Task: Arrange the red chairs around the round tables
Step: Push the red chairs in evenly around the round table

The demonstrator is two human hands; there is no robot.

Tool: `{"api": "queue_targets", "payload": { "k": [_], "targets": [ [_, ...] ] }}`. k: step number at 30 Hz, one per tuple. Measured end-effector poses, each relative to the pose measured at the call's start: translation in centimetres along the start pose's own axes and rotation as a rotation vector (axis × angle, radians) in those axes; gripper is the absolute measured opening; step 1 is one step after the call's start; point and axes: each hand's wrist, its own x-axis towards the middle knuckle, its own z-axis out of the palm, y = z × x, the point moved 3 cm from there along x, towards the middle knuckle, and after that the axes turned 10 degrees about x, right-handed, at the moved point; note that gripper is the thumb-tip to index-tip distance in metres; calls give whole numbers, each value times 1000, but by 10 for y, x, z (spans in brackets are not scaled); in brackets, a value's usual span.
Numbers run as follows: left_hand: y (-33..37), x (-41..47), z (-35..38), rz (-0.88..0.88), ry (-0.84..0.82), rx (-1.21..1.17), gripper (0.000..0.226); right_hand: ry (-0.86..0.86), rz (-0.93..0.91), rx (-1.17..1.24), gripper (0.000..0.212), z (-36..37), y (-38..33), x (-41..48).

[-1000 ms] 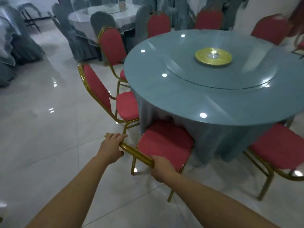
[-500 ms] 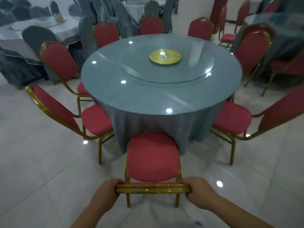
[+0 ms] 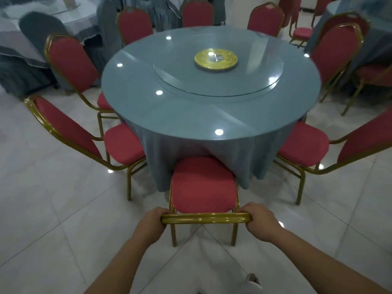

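The left hand (image 3: 151,224) gripped the left end of the gold top rail (image 3: 205,218) of a red chair (image 3: 203,185), fingers curled round it; the right hand (image 3: 257,222) gripped the right end the same way. Just ahead of both hands lay the chair's seat, its front edge touching or tucked under the hanging blue-grey cloth of the round worktop (image 3: 169,115). Farther ahead, on the worktop, a glass turntable (image 3: 180,75) carried a gold disc (image 3: 216,59). Ahead and to the left of the left hand stood a second red chair (image 3: 70,132), and ahead and to the right of the right hand a third red chair (image 3: 360,143), both facing the worktop. A pale tiled floor (image 3: 53,219) lay beneath the hands.
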Motion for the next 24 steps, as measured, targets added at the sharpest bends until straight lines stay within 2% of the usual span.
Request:
{"api": "queue_targets", "payload": {
  "k": [7,11,21,24],
  "targets": [
    [-8,47,-31,-36,-11,-5,26,9,59,25,34,-11,-24,38],
    [-15,67,-35,-63,-2,-11,28,10,94,32,35,-14,-28,54],
    [-14,60,-32,-119,38,34,25,38,129,-31,15,-11,-24,48],
    [-16,49,-27,-117,49,15,31,48,116,-85,14,-4,-20,33]
  ]
}}
